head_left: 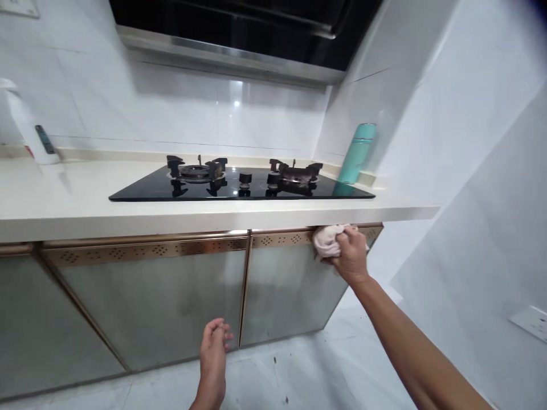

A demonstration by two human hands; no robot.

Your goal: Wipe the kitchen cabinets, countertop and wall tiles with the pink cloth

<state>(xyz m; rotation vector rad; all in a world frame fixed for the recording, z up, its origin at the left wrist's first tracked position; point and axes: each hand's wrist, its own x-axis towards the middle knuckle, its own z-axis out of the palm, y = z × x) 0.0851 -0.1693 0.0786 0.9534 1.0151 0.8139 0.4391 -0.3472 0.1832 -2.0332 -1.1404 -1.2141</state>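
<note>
Hob (239,185) on counter (77,205), flask (357,154) at its right, cabinet doors (149,296) below

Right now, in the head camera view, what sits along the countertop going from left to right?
White bottle → left burner → two stove knobs → right burner → teal flask. Below the counter's edge, the right hand presses a pink cloth against the cabinet trim.

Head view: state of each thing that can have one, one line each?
Right hand: closed on pink cloth, pressed to the cabinet's top trim.
Left hand: loosely curled, holding nothing.
Cabinet doors: shut.
Gas hob: no flame visible.
Teal flask: upright, capped.
</note>
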